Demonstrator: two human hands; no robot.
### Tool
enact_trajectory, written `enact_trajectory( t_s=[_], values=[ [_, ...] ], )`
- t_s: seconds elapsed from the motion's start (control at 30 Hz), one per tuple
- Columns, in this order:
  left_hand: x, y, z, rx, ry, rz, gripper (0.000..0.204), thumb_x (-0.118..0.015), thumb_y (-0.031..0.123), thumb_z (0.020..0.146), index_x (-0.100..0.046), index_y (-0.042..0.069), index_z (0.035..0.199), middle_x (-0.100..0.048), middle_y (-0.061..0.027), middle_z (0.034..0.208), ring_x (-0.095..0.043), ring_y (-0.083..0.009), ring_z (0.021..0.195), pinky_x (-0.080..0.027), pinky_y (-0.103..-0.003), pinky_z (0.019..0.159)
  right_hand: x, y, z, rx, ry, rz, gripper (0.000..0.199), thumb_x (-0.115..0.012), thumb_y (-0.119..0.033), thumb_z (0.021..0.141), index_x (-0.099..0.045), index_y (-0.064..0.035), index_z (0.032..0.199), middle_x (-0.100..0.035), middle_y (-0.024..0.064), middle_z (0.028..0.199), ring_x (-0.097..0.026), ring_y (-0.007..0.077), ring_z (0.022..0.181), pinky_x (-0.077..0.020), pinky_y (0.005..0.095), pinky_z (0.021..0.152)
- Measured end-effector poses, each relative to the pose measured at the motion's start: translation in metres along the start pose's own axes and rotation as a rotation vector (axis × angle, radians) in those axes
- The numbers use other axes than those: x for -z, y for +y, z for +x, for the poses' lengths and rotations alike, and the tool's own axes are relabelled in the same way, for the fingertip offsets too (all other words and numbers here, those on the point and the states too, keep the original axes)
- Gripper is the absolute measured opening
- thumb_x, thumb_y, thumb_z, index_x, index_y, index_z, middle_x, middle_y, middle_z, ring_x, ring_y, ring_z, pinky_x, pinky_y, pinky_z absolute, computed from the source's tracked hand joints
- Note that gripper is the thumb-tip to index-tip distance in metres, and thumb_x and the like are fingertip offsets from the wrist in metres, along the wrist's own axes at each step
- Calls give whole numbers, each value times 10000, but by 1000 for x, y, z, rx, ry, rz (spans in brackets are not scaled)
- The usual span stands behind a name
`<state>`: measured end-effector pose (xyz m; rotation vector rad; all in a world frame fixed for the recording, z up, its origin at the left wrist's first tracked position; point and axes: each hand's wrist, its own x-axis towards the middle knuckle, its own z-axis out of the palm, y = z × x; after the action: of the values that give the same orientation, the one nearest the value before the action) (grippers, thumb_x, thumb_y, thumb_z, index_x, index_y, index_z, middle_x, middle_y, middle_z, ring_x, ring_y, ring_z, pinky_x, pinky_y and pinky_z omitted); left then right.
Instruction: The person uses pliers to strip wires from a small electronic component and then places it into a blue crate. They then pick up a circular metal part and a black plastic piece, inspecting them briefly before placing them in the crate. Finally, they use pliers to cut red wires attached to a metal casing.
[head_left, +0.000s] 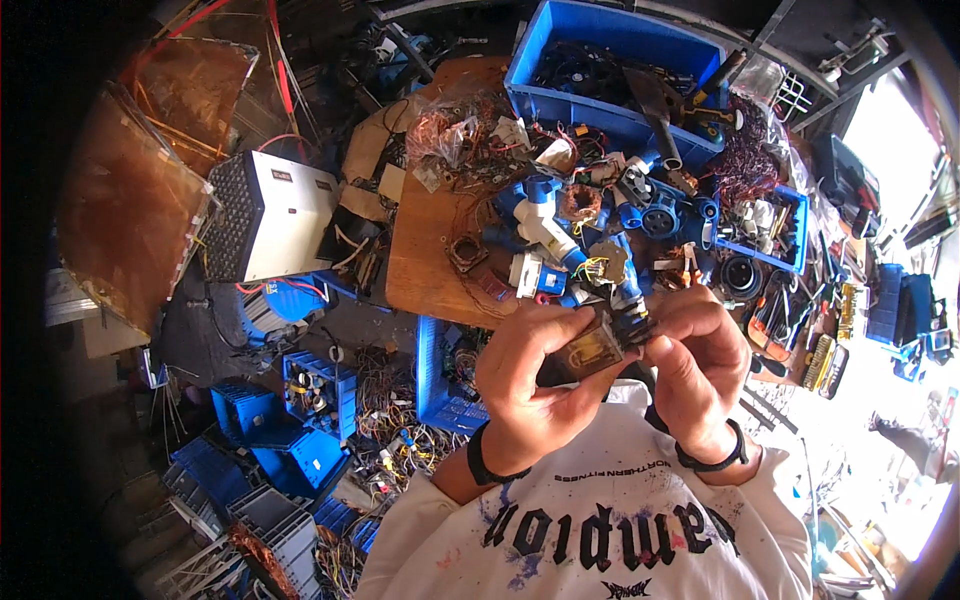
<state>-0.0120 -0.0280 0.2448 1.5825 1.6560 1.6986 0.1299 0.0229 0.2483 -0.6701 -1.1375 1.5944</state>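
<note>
Presently, both hands are raised close under the camera, over the near edge of the wooden table (pixel 420 265). Left hand (pixel 530 385): fingers curled tight around a small yellowish block-shaped electrical part (pixel 590 352), palm cupping it from below. Right hand (pixel 695 375): fingertips pinched on the part's right end, where dark and blue fittings stick out. Both hands closed on the same piece; black bands on both wrists.

Progress, as a judgement: the part looks largely intact, casing in place, so whatever is to be stripped from it appears mostly undone. Details at the pinched end are too small to tell.

Outward: the tabletop just beyond is heaped with blue-and-white plugs (pixel 540 215), a copper wire coil (pixel 578 200) and loose wire scrap. A blue bin (pixel 610 120) with tools stands at the far edge. Left of the table, a white metal box (pixel 270 215) with a perforated side. Below left, blue crates (pixel 290 440) and tangled wire.
</note>
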Motion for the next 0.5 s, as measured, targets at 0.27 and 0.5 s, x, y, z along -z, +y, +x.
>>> enact_trajectory(
  t_s=[0.27, 0.5],
  values=[
    [-1, 0, 2, 20, -17, -23, 433, -881, 84, 610, -621, -11, 943, -656, -111, 856, -631, -195, 706, -482, -286, 614, 4, -4, 3, 46, -38, -66, 65, -647, 17, 848, -587, 3, 868, -556, 84, 919, -528, 122, 801, -435, 245, 713],
    [-2, 4, -6, 207, -37, -161, 407, -887, 126, 638, -629, 6, 930, -655, -49, 820, -553, -76, 659, -426, -223, 574, 6, -12, 5, -36, -111, -24, 76, -639, 33, 853, -580, 25, 901, -550, 80, 926, -533, 121, 815, -445, 246, 749]
  ],
)
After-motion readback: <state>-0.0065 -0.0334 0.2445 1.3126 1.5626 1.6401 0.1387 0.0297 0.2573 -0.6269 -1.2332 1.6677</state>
